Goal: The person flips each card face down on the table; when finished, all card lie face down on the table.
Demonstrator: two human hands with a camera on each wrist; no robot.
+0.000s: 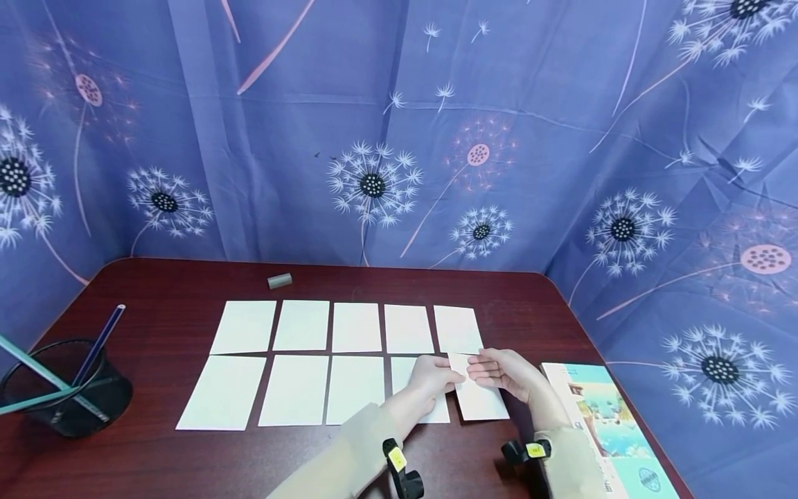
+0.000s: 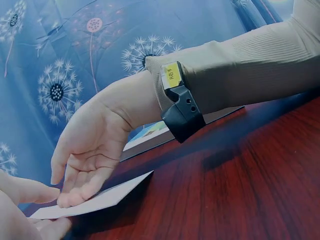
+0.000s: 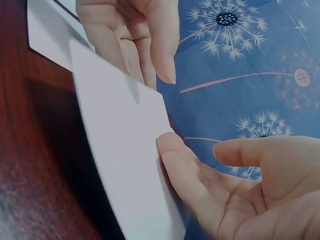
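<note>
A blank white card (image 1: pixel 480 398) is lifted at a tilt above the right end of the front row of cards. My left hand (image 1: pixel 430 380) pinches its left side, thumb above and fingers beneath in the left wrist view. My right hand (image 1: pixel 512 374) has its fingers extended, and their tips (image 3: pixel 170 145) touch the card's edge in the right wrist view; its thumb stands apart. Under my left hand lies another white card (image 1: pixel 436 414), partly hidden. More white cards (image 1: pixel 355 390) lie in two rows on the dark red table (image 1: pixel 206 464).
A black mesh pen cup (image 1: pixel 93 402) with pens stands at the left. A small grey-green block (image 1: pixel 279 281) lies behind the rows. At the right edge is a book (image 1: pixel 614 416) with a colourful cover, beside my right forearm. Blue dandelion-patterned cloth (image 1: pixel 293 173) hangs around the table.
</note>
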